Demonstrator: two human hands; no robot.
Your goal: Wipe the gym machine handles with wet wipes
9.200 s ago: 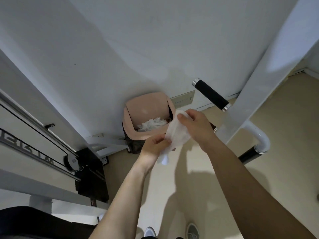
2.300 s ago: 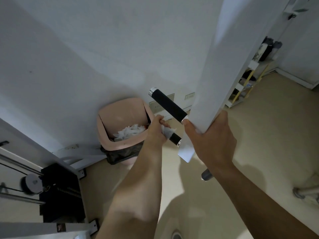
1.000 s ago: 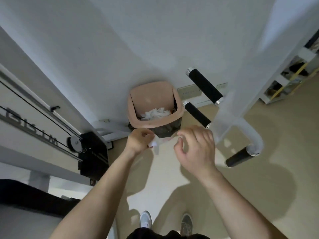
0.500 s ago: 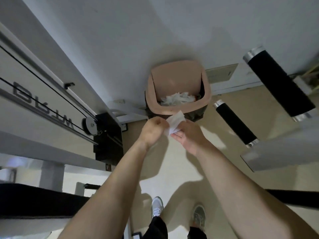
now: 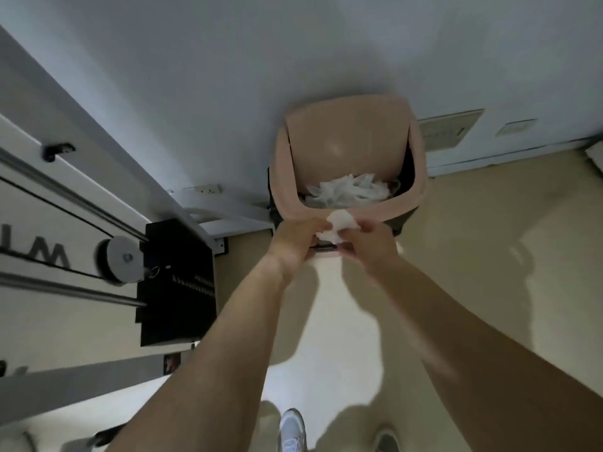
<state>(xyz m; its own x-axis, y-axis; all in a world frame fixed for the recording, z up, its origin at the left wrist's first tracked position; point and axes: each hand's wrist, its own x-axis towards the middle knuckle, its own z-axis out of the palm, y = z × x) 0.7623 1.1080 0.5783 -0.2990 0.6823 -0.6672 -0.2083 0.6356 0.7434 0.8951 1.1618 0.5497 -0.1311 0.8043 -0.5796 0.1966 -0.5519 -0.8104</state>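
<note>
Both hands are pinching one crumpled white wet wipe [image 5: 337,228] between them: the left hand [image 5: 295,238] is curling its fingers onto the wipe's left edge and the right hand [image 5: 372,243] is gripping its right edge, so the wipe is bunching up just in front of the near rim of the waste bin [image 5: 419,177]. At far left, the white gym machine frame [image 5: 39,383] is running along the room, carrying a grey pulley [image 5: 122,259] beside a black weight stack [image 5: 176,282]. A plain pale wall [image 5: 228,76] is filling the upper view. The pink bin is standing against it, holding a heap of used wipes [image 5: 349,190]. Right of the bin, two wall plates [image 5: 448,130] are sitting low on the wall. The beige floor [image 5: 489,256] is catching light and arm shadows, and two shoes [image 5: 292,432] are showing at the bottom edge.
</note>
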